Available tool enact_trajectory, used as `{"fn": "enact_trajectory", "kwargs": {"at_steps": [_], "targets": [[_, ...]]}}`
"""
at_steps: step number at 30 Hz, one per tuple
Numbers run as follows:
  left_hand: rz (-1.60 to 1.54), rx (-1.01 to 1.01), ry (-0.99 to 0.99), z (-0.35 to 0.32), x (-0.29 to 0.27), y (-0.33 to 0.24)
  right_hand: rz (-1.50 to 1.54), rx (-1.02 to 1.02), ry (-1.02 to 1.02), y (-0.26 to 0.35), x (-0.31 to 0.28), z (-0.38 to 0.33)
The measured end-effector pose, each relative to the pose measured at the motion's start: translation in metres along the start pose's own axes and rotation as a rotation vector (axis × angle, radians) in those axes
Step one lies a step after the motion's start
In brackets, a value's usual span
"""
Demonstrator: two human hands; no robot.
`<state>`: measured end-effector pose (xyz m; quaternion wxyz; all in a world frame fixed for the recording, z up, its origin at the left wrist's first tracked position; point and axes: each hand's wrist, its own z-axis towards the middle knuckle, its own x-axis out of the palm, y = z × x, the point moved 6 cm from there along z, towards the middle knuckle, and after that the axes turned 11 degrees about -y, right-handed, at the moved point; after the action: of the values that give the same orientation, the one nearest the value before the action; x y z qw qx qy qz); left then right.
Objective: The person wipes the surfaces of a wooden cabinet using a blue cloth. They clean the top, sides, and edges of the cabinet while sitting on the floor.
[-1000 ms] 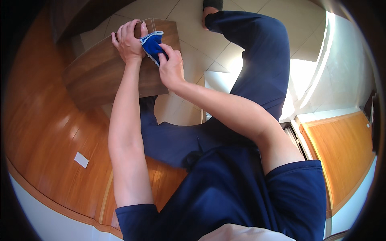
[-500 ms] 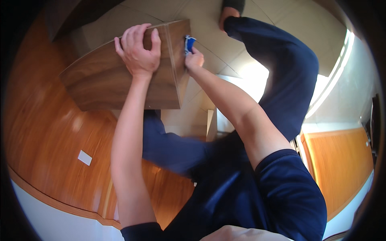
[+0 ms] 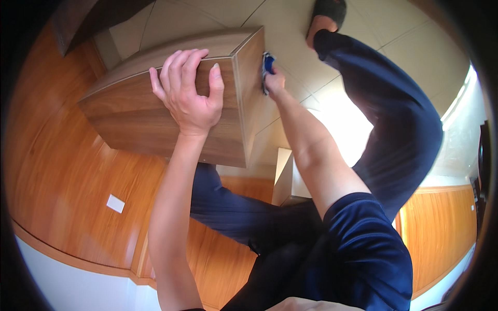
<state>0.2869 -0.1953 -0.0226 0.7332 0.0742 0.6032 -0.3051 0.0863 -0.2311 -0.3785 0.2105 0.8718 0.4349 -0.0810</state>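
My left hand (image 3: pixel 189 96) rests on a brown wood-grain box-like cabinet (image 3: pixel 176 122). Its fingers are spread at the upper edge, with the thumb apart on the broad face. My right hand (image 3: pixel 275 81) is closed around a blue and white piece (image 3: pixel 268 67) that looks like a folded cloth. This cloth is up against the cabinet's narrow right side. Its far face and part of its shape are hidden by my fingers and the angle.
Pale floor tiles (image 3: pixel 290 31) lie beyond the cabinet. My legs (image 3: pixel 404 119) are on either side, one foot in a dark slipper (image 3: pixel 332 11). Orange wood panelling (image 3: pixel 67 181) with a white plate (image 3: pixel 115 203) is at left. A pale panel-like object (image 3: pixel 282 176) stands below my right forearm.
The view has shifted, and the cabinet's top and right side now show more. My right hand and the cloth sit slightly lower in the picture, still at the cabinet's side. My left hand stays on the cabinet.
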Motion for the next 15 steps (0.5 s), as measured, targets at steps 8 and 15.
{"fn": "enact_trajectory", "kwargs": {"at_steps": [8, 15], "targets": [[-0.024, 0.024, -0.121, 0.005, -0.006, -0.005, -0.16, -0.122, 0.034, 0.046, -0.047, -0.104], [-0.012, 0.024, -0.203, 0.013, 0.002, 0.0, -0.096, -0.305, 0.17, 0.093, -0.11, -0.242]]}}
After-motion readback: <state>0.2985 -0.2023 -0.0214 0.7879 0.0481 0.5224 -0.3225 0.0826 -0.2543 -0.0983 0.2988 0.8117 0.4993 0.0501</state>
